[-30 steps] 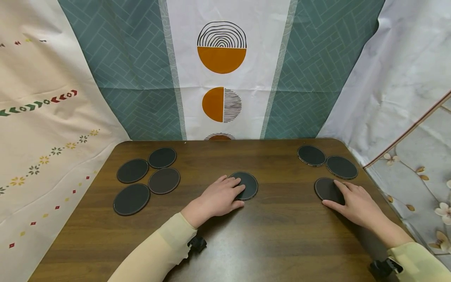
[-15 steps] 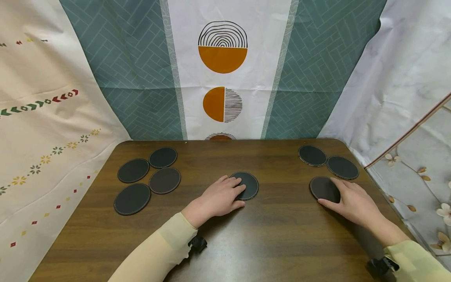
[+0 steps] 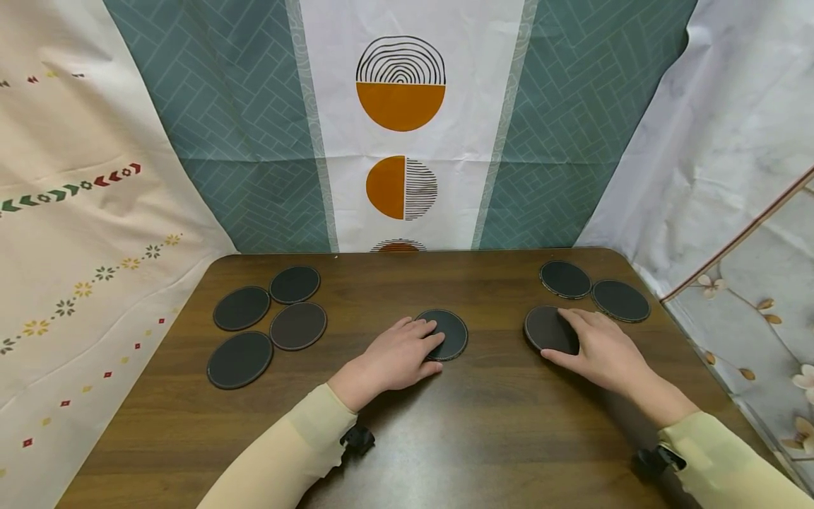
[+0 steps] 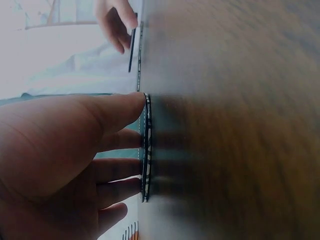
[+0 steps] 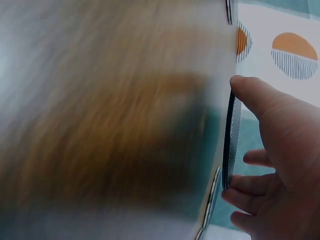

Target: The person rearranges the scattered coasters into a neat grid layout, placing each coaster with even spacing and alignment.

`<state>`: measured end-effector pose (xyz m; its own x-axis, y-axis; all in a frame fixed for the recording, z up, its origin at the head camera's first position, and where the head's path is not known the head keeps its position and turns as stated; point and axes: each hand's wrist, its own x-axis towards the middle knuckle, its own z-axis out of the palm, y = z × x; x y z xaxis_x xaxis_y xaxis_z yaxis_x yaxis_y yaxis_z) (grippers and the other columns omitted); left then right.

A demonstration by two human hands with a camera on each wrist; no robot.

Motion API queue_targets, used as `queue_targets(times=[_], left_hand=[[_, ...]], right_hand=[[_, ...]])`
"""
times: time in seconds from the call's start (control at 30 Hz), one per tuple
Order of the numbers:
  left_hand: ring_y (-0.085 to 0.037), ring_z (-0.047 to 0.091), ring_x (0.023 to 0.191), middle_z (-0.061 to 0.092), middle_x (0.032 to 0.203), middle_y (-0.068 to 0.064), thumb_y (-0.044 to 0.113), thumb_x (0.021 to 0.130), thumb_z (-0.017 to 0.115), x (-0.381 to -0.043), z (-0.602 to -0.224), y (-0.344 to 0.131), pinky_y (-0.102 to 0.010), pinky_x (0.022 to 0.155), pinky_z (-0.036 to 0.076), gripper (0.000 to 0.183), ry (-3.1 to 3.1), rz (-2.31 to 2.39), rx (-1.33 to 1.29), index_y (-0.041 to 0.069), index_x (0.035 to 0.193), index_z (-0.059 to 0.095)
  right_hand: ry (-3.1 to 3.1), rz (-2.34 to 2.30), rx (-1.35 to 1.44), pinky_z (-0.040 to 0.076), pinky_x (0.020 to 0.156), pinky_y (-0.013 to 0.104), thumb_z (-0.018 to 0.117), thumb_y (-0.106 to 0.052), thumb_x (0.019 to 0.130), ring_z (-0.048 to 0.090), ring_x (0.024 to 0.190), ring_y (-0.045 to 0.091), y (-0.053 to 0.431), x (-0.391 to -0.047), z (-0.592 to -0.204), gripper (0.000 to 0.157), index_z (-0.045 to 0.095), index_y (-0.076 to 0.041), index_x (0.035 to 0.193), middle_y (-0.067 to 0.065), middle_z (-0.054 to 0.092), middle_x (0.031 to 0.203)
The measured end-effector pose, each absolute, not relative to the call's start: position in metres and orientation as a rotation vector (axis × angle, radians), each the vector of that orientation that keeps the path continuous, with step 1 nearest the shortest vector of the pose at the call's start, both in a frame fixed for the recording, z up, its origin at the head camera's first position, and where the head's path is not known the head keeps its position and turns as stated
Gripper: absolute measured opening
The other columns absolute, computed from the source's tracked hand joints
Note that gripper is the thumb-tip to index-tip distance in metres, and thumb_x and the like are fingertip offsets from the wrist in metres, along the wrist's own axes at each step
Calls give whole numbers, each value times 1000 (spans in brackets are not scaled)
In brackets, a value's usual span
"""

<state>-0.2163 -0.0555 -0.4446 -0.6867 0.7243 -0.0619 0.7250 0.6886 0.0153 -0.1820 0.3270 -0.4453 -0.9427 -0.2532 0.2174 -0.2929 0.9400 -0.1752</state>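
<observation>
Head view shows the right hand (image 3: 600,350) gripping a dark brown disc (image 3: 547,331) by its rim, with the thumb at the near edge and the fingers at the far edge; the disc is on the left side of this hand, and the left wrist view shows it slightly above the wooden table (image 3: 483,438). The left hand (image 3: 399,355) has its fingers rather straight, resting on the left part of a black disc (image 3: 453,335) on the table, the thumb touching its near rim. Two far discs (image 3: 564,279) lie at right, beyond the right hand; four left discs (image 3: 239,360) lie well apart from the left hand.
</observation>
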Motion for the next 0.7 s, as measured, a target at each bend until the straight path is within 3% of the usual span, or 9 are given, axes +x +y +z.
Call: queue_targets(times=[0.7], left_hand=[[-27,36,146,41,157,-11,50,102,55,-214,-439,-54,-43,120,24,60,2830,-11,1229,15,151,50]], right_hand=[[-2916,254,577,34,109,56,72,-69,81,48,129,41,266,-204,-446,93,55,0,142,21,54,141]])
